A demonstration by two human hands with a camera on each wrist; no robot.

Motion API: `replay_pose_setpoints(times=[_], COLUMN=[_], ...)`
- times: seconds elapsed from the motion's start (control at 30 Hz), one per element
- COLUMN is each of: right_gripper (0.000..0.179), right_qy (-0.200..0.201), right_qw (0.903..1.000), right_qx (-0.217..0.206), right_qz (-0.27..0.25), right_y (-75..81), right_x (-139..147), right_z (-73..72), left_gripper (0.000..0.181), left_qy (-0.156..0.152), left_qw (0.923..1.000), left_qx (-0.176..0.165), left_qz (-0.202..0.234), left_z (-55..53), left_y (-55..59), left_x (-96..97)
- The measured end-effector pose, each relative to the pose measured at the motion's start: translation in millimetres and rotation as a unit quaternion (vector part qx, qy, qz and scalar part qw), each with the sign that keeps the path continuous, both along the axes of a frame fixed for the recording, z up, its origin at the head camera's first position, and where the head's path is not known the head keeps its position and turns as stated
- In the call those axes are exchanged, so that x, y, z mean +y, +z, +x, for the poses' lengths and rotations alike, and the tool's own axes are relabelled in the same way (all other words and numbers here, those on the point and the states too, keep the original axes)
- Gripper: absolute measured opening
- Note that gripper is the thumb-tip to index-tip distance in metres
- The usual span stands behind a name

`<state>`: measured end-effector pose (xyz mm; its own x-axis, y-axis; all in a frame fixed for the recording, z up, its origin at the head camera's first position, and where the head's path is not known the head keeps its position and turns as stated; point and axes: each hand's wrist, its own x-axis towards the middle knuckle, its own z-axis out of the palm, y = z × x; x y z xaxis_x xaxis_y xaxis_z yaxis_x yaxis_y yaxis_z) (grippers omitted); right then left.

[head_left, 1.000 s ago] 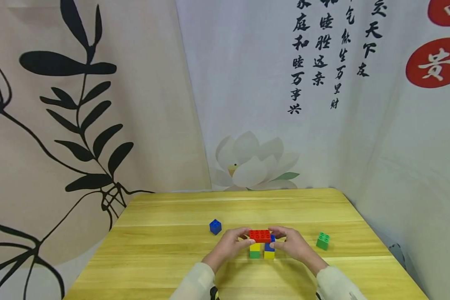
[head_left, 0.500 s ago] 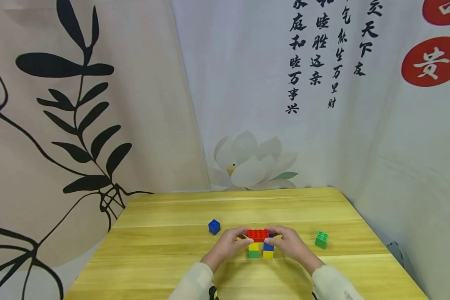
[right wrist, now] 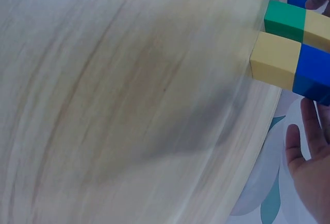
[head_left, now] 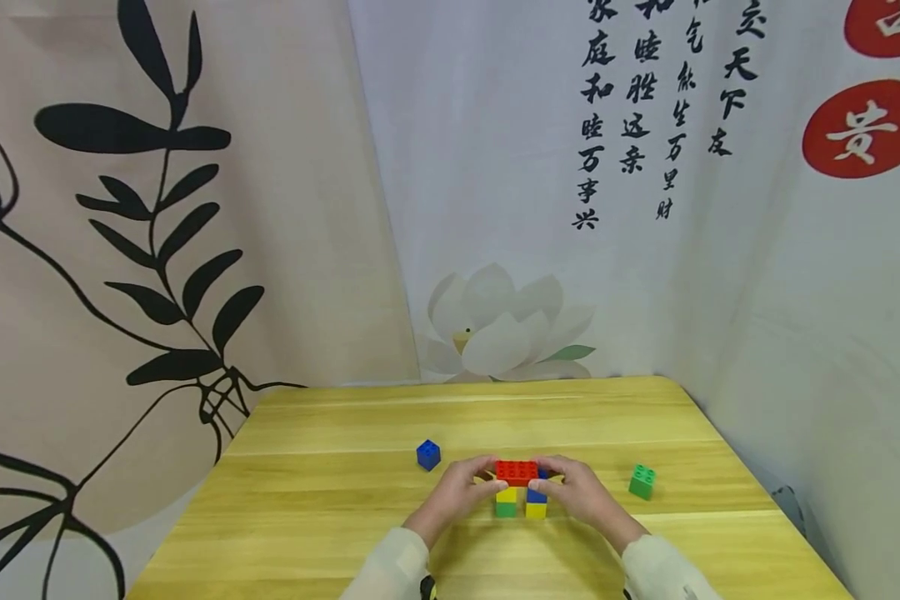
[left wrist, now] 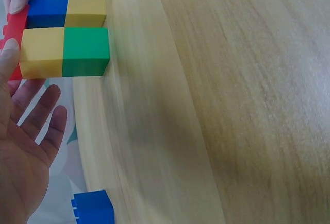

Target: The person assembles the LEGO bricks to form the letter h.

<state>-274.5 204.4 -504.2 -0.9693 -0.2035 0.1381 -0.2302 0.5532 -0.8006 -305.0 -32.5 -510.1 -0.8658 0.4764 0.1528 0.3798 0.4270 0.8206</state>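
Observation:
A long red toy brick [head_left: 517, 472] lies across the tops of two short brick stacks. My left hand [head_left: 459, 490] pinches its left end between thumb and fingers, and my right hand [head_left: 579, 492] pinches the right end. The left stack is a yellow brick [left wrist: 42, 53] over a green brick [left wrist: 86, 52]. In the right one, a blue brick [head_left: 537, 496] stands over a yellow brick [right wrist: 275, 59]. From the left wrist view, the red brick meets the upper bricks with no clear gap. Several fingers of each hand are spread below the grip.
A loose blue brick [head_left: 428, 455] lies on the wooden table [head_left: 307, 517], behind and left of the stacks. Off to the right is a loose green brick [head_left: 642, 482]. A printed curtain [head_left: 495, 208] hangs behind the table's far edge.
The right hand has shifted slightly left, closer in on the red brick's right end. The left hand keeps its hold, and both stacks stand as before.

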Motion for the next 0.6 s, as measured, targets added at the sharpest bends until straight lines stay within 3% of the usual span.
replay_pose_setpoints(times=[0.3,0.6], right_gripper=[0.047,0.049], right_qy=[0.013,0.033], right_qw=[0.9995,0.9982], right_qx=[-0.020,-0.023], right_qz=[-0.021,-0.044], right_y=[-0.1,0.0], right_x=[-4,-34], right_z=[-1.3,-8.0], left_gripper=[0.025,0.028], left_qy=[-0.003,0.015], left_qw=[1.0000,0.9999], left_qx=[0.006,0.000], left_qz=[-0.004,-0.001], left_z=[-0.3,0.1], left_y=[0.8,2.7], left_x=[-4.2,-32.8])
